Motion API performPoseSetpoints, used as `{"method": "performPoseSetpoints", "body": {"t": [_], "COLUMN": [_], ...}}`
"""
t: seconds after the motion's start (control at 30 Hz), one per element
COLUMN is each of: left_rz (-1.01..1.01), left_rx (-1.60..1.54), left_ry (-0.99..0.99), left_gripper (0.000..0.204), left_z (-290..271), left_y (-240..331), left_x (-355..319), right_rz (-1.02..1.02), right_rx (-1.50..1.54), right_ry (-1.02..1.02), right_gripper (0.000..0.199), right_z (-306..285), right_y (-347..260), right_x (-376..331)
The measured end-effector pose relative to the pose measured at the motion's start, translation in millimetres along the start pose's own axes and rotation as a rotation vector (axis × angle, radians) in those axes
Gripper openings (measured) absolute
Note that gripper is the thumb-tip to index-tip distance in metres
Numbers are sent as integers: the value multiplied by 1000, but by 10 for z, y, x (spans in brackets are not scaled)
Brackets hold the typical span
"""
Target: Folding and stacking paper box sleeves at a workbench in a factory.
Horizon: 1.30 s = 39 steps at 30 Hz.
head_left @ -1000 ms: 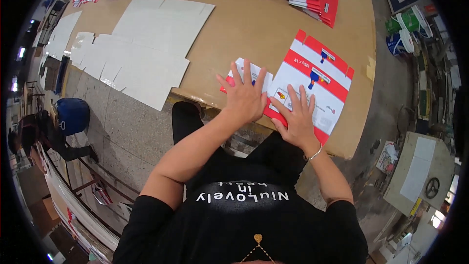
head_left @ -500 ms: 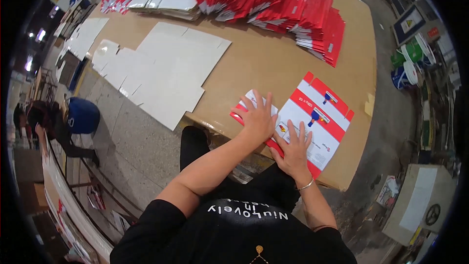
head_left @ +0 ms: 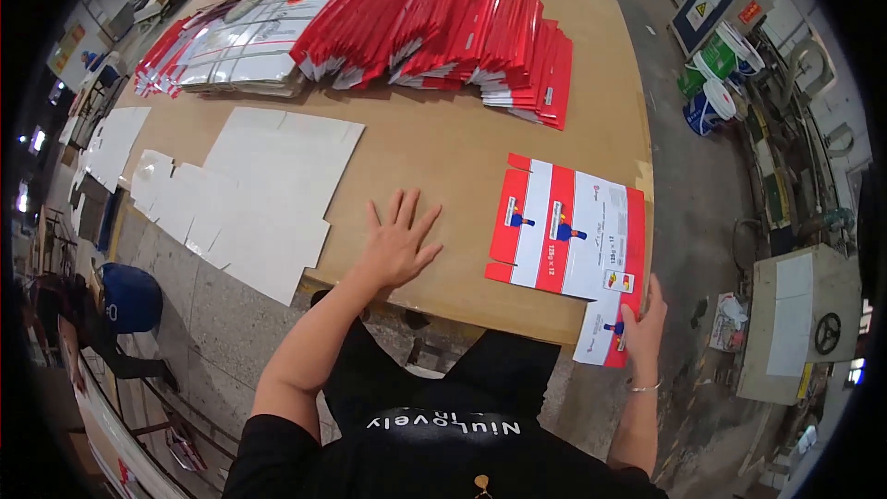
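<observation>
Looking down from the head cam: left hand [head_left: 399, 242] lies flat, fingers spread, palm down on the bare top of the big brown wooden work table [head_left: 443, 152], near its front edge, gripping nothing. Right hand [head_left: 642, 322] is at the table's front right corner, fingers curled round the lower flap of a flat red-and-white printed cardboard carton blank [head_left: 568, 233]; that flap hangs over the table edge, the rest of the blank lies flat on the tabletop, just right of the left hand but not touching it. Thin bracelet [head_left: 644, 387] on the right wrist.

Further back on the table: a long fanned row of red folded carton blanks [head_left: 443, 32], overlapping like shingles, w/ a stack of white-faced printed sheets [head_left: 236, 55] to its left. Plain white die-cut cardboard sheets [head_left: 249, 199] lie at the table's left, some sticking out past the front edge. Another person in a blue cap [head_left: 129, 296] is low at far left. Blue and white buckets [head_left: 711, 97] stand on the floor at right.
</observation>
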<state>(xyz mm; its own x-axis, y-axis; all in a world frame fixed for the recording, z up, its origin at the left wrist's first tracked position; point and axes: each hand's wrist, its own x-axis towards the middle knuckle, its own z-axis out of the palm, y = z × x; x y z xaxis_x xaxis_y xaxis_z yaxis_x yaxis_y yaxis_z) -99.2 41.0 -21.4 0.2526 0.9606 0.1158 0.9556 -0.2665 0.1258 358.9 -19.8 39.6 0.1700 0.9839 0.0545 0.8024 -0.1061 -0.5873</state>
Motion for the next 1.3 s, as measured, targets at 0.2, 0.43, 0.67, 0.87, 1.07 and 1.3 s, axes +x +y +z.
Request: {"method": "performPoseSetpoints", "body": {"t": [0.2, 0.43, 0.67, 0.87, 1.07, 1.3], "left_rz": [6, -46, 39, -44, -41, -28], "left_rx": [-70, -70, -166, -188, -167, -248], "left_ry": [15, -1, 13, -14, -21, 106], "left_gripper": [62, 62, 62, 64, 63, 61], "left_z": [-42, -164, -147, -74, -27, 50], "left_y": [2, 11, 192, -6, 7, 45], "left_x": [42, 1, 248, 91, 77, 10], "right_rz": [270, -58, -226, -257, -145, -155], "right_rx": [906, 526, 172, 519, 2037, 790], "right_ry": [-276, -320, 127, -335, -1304, -64], "right_gripper": [68, 60, 49, 45, 73, 78], "right_z": [-380, -53, 1129, 1525, 2094, 2008], "right_y": [499, 975, 110, -641, -1143, -1154], "right_x": [400, 2735, 4665, 4542, 4167, 3182]}}
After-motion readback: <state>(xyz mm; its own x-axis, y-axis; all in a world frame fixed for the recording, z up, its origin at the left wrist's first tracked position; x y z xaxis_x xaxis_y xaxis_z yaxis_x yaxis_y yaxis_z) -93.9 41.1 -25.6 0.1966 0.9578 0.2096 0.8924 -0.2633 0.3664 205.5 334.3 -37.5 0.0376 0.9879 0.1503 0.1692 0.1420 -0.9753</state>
